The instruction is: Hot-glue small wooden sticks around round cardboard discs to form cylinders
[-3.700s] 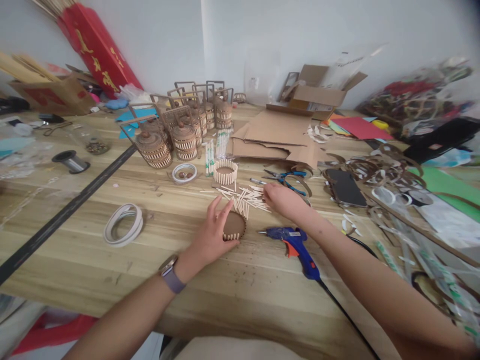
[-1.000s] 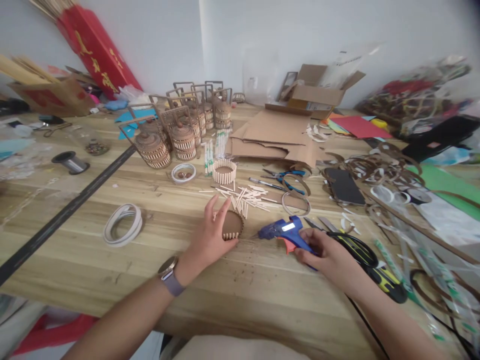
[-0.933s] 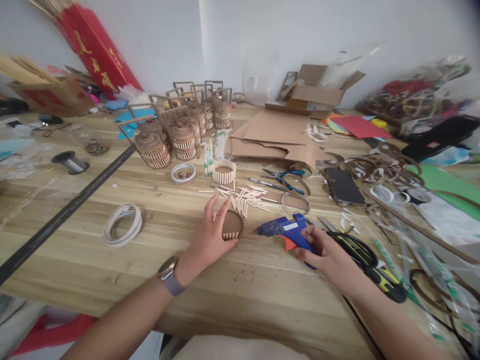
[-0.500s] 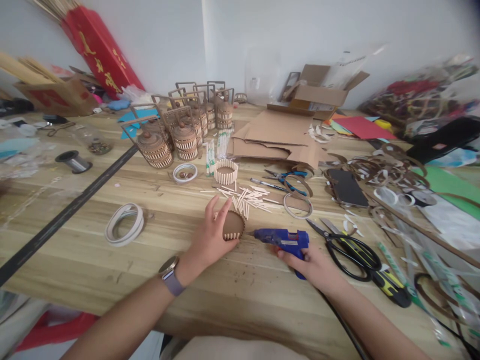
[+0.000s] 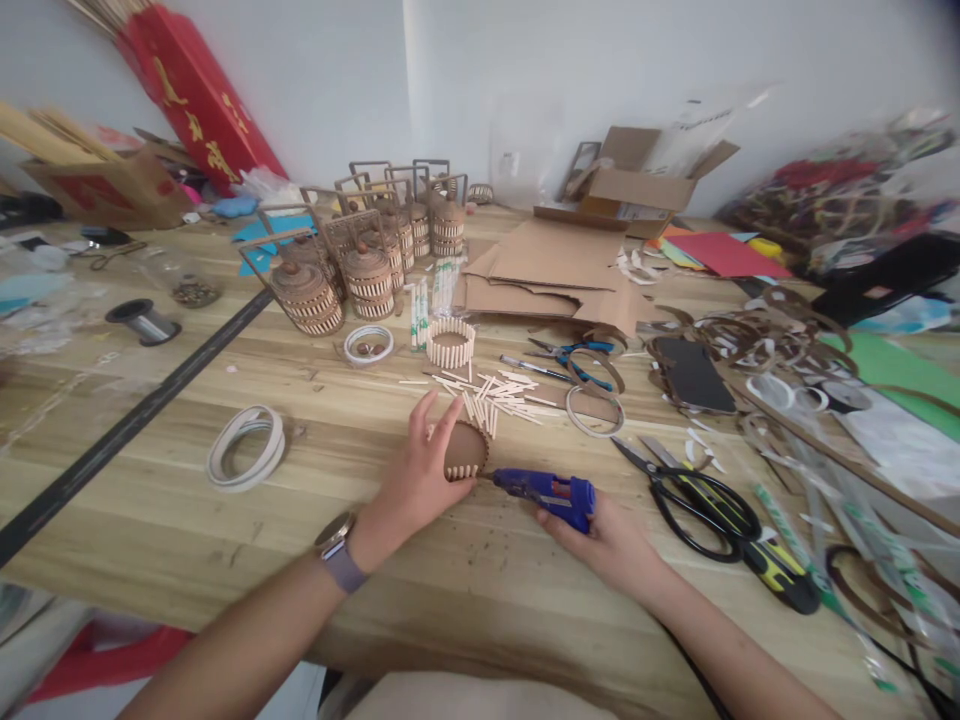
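Note:
My left hand (image 5: 421, 455) grips the left side of a round cardboard disc (image 5: 466, 447) with short wooden sticks standing along part of its edge. My right hand (image 5: 611, 540) is wrapped round a blue hot glue gun (image 5: 547, 493). The gun's nozzle points left and meets the disc's near right edge, close to my left thumb; whether it touches I cannot tell. Just beyond the disc lies a loose heap of short wooden sticks (image 5: 495, 397). A finished-looking ring of upright sticks (image 5: 450, 345) stands behind that heap.
Several small lidded stick baskets with handles (image 5: 369, 280) stand at the back. White tape rolls (image 5: 247, 448) lie at left. Black scissors (image 5: 694, 510), a yellow-black cutter (image 5: 780, 570), pliers (image 5: 574, 350) and a phone (image 5: 697, 375) lie at right. Cardboard sheets (image 5: 547, 260) rest near the wall.
My right hand has brought the glue gun a little left and down, its nozzle now nearer my left thumb, and tilted it. My left hand and the disc have hardly moved.

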`<control>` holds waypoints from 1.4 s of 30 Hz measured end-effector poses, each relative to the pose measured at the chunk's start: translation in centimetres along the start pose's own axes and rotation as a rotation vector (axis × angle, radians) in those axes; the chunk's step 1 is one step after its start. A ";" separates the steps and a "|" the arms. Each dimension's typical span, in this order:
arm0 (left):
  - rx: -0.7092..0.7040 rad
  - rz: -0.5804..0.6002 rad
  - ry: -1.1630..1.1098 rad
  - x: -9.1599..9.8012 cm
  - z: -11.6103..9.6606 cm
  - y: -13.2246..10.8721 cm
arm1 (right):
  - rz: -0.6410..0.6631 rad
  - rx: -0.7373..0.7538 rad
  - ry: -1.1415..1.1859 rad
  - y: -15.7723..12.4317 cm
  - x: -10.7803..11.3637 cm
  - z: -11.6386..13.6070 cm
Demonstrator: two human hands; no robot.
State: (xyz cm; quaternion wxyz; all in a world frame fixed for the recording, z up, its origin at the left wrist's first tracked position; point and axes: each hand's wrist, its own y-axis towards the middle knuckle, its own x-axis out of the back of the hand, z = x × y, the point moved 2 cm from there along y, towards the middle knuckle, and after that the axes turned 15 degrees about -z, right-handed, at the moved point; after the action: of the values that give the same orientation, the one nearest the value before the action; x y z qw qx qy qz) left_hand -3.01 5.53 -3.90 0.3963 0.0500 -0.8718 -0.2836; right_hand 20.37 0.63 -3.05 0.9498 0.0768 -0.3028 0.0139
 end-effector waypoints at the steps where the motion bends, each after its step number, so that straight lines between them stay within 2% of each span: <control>1: 0.001 -0.001 -0.002 0.0 0.0 0.0 | 0.004 0.001 -0.002 0.0 -0.1 0.0; 10: -0.029 -0.007 0.020 0.1 -0.1 0.0 | -0.007 0.000 -0.050 -0.1 -0.3 0.3; 34: -0.006 0.003 0.025 0.0 0.0 0.1 | -0.049 0.066 -0.069 -0.2 -0.7 -0.6; 42: -0.003 0.010 0.022 -0.1 0.1 0.0 | -0.060 0.047 -0.096 -0.2 -0.7 -0.3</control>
State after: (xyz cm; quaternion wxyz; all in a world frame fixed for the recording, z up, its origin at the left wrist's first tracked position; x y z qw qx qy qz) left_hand -2.99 5.63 -4.03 0.4072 0.0483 -0.8673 -0.2823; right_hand 19.97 0.49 -3.74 0.9321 0.1087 -0.3452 -0.0113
